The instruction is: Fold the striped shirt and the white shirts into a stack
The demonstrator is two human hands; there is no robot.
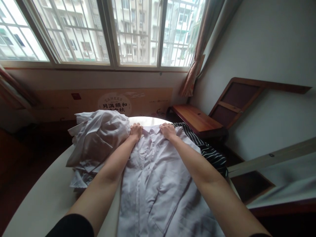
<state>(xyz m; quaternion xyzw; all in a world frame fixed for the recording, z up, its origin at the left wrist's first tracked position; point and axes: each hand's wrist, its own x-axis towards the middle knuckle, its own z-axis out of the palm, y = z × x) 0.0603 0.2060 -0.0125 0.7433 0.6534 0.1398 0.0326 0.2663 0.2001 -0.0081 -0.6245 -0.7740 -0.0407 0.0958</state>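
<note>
A pale button-up shirt [158, 177] lies spread over the table, its collar at the far end and its front facing up, with creases running down it. My left hand [136, 131] has its fingers closed on the shirt near the left side of the collar. On the other side of the collar, my right hand [168, 130] grips the cloth with fingers curled. Left of my left forearm sits a heaped pile of pale clothes [101, 138]. Striped black-and-white cloth [212, 153] lies beyond the shirt's right edge.
The round white table [41, 197] bears all the cloth. Behind it are a printed cardboard panel [86, 98] and barred windows [134, 33]. A wooden bench [197, 117] and a tilted wooden frame [240, 95] stand at the right, by the curtain [192, 79].
</note>
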